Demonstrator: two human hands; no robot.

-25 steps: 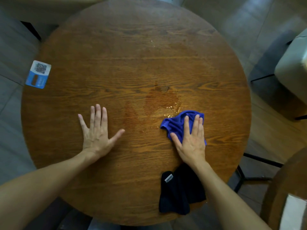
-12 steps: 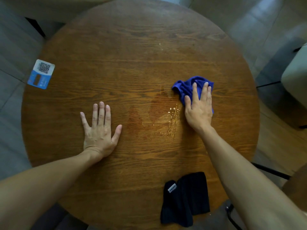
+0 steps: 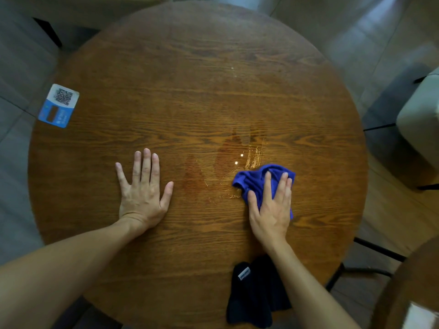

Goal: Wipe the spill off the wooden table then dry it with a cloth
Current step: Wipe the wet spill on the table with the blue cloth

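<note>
Round wooden worktop (image 3: 190, 96) seen from above. Right hand (image 3: 270, 205) is pressed flat on a crumpled blue cloth (image 3: 256, 179) at the edge of a wet, shiny spill (image 3: 237, 157). Left hand (image 3: 143, 188) lies flat, fingers spread, left of the wet patch. A black cloth (image 3: 254, 295) sits at the near edge, and a blue QR-code card (image 3: 59, 105) at the far left rim.

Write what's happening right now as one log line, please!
step: wiping | right hand pressing blue cloth on spill | left hand flat on table | black cloth unused
</note>
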